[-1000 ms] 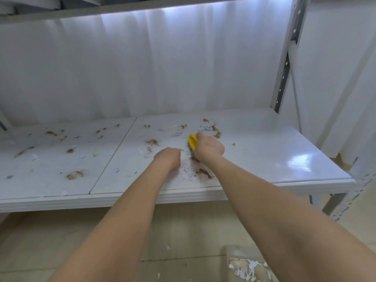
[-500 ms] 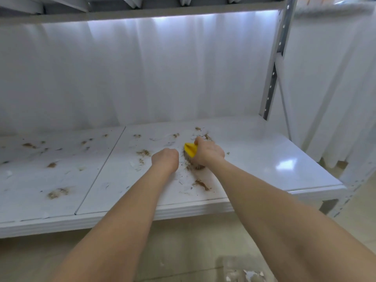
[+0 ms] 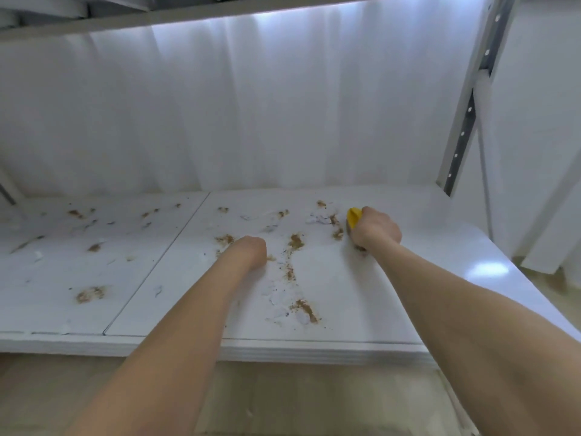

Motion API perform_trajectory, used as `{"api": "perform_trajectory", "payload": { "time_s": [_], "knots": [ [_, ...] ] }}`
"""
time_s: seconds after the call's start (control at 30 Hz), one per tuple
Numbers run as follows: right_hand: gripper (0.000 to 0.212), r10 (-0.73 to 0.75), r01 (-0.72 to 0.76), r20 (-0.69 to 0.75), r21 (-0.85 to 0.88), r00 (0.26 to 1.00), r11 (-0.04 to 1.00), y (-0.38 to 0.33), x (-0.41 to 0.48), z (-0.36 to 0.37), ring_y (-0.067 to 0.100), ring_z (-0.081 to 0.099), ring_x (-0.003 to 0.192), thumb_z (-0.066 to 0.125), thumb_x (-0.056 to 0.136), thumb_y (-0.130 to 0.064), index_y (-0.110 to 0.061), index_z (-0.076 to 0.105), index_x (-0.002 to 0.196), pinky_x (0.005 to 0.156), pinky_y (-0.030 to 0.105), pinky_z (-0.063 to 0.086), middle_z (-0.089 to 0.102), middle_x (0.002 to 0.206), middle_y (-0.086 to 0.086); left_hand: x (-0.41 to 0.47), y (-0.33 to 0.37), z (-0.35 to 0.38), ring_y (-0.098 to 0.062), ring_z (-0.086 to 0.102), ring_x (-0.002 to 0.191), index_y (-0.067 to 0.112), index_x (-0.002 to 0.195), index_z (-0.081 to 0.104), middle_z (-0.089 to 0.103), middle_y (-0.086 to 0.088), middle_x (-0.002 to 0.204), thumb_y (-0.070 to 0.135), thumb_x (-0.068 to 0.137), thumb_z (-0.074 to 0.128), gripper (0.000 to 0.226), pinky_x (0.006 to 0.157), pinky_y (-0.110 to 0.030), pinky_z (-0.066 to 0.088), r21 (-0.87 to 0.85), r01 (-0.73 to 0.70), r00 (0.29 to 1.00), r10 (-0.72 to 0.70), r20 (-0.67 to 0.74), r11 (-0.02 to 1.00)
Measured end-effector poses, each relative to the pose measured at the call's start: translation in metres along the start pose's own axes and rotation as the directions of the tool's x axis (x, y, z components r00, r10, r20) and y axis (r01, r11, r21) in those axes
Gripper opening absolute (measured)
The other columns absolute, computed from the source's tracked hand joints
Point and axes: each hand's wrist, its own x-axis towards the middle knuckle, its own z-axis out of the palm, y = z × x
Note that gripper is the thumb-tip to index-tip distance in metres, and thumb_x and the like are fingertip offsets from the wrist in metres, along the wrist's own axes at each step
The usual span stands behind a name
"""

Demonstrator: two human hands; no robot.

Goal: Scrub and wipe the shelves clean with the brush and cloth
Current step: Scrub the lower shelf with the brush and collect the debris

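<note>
No text, label, brand mark, number or sign is legible anywhere in the view. The white shelf (image 3: 361, 294), the yellow brush (image 3: 354, 217), the perforated metal upright (image 3: 465, 121) and the white curtain (image 3: 251, 105) behind show only plain, unprinted surfaces.

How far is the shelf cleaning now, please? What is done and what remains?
Done: the right end of the shelf looks clean and glossy. In hand: the right hand grips the yellow brush beside brown dirt. Left: patches across the middle and left panel; no cloth shows.
</note>
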Motion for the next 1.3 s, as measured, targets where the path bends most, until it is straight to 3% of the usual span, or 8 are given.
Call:
{"api": "perform_trajectory", "payload": {
  "time_s": [0.2, 0.33, 0.47, 0.6, 0.73, 0.87, 1.03, 1.3],
  "knots": [
    [0.036, -0.096, 0.101, 0.069, -0.065, 0.993, 0.993, -0.043, -0.018, 0.019, 0.026, 0.055, 0.110, 0.043, 0.095, -0.016, -0.017, 0.046, 0.131, 0.070, 0.030, 0.039, 0.054, 0.123, 0.010, 0.006, -0.001, -0.012, -0.013, 0.028, 0.052, 0.013, 0.061, 0.033, 0.032, -0.002, 0.062, 0.014, 0.100, 0.039, 0.040, 0.047, -0.022, 0.024, 0.054, -0.033, 0.999, 0.031, 0.034, 0.998],
    [0.042, -0.218, 0.226, 0.151, -0.044, 0.964, 0.973, -0.071, -0.042, 0.031, 0.023, 0.052, 0.094, 0.051, 0.090, -0.013, -0.022, 0.046, 0.131, 0.066, 0.032, 0.040, 0.057, 0.116, 0.004, 0.003, 0.005, -0.018, -0.020, 0.044, 0.069, 0.006, 0.086, 0.055, 0.045, -0.002, 0.071, 0.018, 0.100, 0.042, 0.023, 0.066, -0.028, 0.038, 0.110, -0.077, 0.995, 0.069, 0.075, 0.991],
    [0.042, -0.255, 0.246, 0.130, 0.086, 0.958, 0.965, -0.071, -0.041, 0.025, 0.026, 0.055, 0.111, 0.050, 0.093, -0.029, -0.027, 0.045, 0.135, 0.075, 0.032, 0.041, 0.056, 0.126, 0.003, 0.001, 0.005, -0.018, -0.022, 0.052, 0.083, -0.001, 0.117, 0.056, 0.055, -0.009, 0.093, 0.017, 0.099, 0.042, 0.029, 0.082, -0.031, 0.045, 0.129, -0.112, 0.991, 0.102, 0.082, 0.985],
    [0.038, -0.043, 0.043, -0.006, 0.082, 0.999, 0.996, -0.026, -0.014, -0.005, 0.030, 0.055, 0.111, 0.045, 0.096, -0.033, -0.023, 0.044, 0.133, 0.076, 0.034, 0.041, 0.057, 0.121, 0.009, 0.004, 0.003, -0.020, -0.017, 0.043, 0.068, -0.003, 0.118, 0.057, 0.045, -0.004, 0.076, 0.007, 0.097, 0.040, 0.029, 0.070, -0.025, 0.036, 0.099, -0.133, 0.989, 0.125, 0.081, 0.986],
    [0.033, 0.106, -0.106, -0.031, 0.003, 0.994, 0.994, 0.000, 0.002, -0.010, 0.031, 0.055, 0.111, 0.045, 0.096, -0.026, -0.015, 0.049, 0.127, 0.077, 0.035, 0.041, 0.056, 0.121, 0.012, 0.008, 0.001, -0.022, -0.019, 0.044, 0.080, -0.004, 0.119, 0.055, 0.061, -0.015, 0.115, 0.007, 0.097, 0.039, 0.029, 0.078, -0.032, 0.047, 0.049, -0.134, 0.989, 0.131, 0.067, 0.990],
    [0.031, -0.026, 0.026, 0.026, -0.035, 0.999, 0.999, -0.035, -0.003, 0.009, 0.029, 0.056, 0.110, 0.044, 0.096, -0.022, -0.016, 0.049, 0.126, 0.075, 0.032, 0.040, 0.057, 0.122, 0.010, 0.011, 0.002, -0.020, -0.021, 0.049, 0.081, -0.005, 0.118, 0.055, 0.058, -0.018, 0.124, 0.005, 0.097, 0.039, 0.028, 0.070, -0.029, 0.042, 0.011, -0.123, 0.991, 0.123, 0.047, 0.992],
    [0.037, -0.177, 0.186, 0.104, -0.091, 0.979, 0.978, -0.082, -0.027, 0.032, 0.022, 0.049, 0.078, 0.047, 0.092, -0.013, -0.021, 0.047, 0.128, 0.054, 0.029, 0.034, 0.052, 0.094, 0.004, 0.008, -0.001, -0.019, -0.029, 0.060, 0.110, -0.006, 0.121, 0.054, 0.057, -0.018, 0.126, 0.008, 0.096, 0.042, 0.030, 0.094, -0.037, 0.047, 0.030, -0.127, 0.991, 0.126, 0.042, 0.991],
    [0.044, -0.132, 0.124, 0.028, 0.186, 0.991, 0.975, -0.052, -0.008, 0.010, 0.031, 0.055, 0.111, 0.053, 0.092, -0.029, -0.025, 0.042, 0.134, 0.076, 0.032, 0.040, 0.056, 0.124, 0.009, 0.013, -0.005, -0.023, -0.025, 0.060, 0.093, -0.002, 0.118, 0.054, 0.062, -0.012, 0.109, 0.005, 0.094, 0.043, 0.027, 0.079, -0.033, 0.048, 0.025, -0.084, 0.996, 0.085, -0.035, 0.996]
  ]
}}
